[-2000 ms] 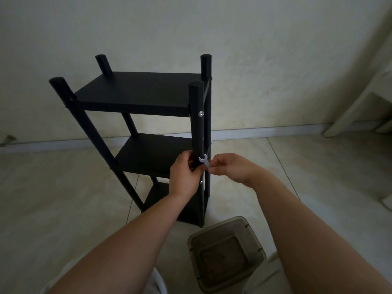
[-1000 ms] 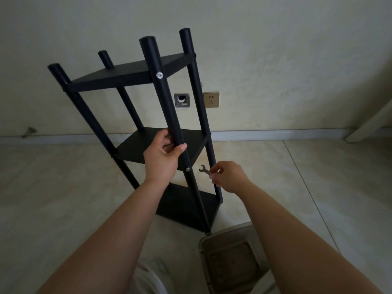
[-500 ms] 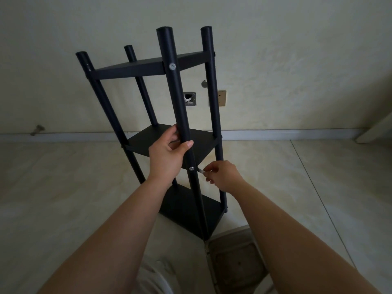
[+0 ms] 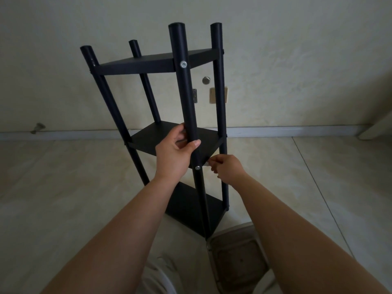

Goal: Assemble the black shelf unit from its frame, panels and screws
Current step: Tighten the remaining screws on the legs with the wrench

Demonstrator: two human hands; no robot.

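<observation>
Left hand (image 4: pixel 172 154): grips front post (image 4: pixel 186 98) above middle screw (image 4: pixel 197 167); brace firmly
Right hand (image 4: pixel 228 169): pinches wrench (image 4: pixel 206 164) beside that screw; seat squarely

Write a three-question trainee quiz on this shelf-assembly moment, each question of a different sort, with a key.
1. True or false: the left hand grips the near post of the shelf unit.
2. Multiple choice: the right hand is beside the screw at which level? A. top panel B. middle panel C. bottom panel
3. Fill in: the clear plastic container stands on the ____, at the foot of the shelf unit.

Key: 1 true; 2 B; 3 floor
</observation>
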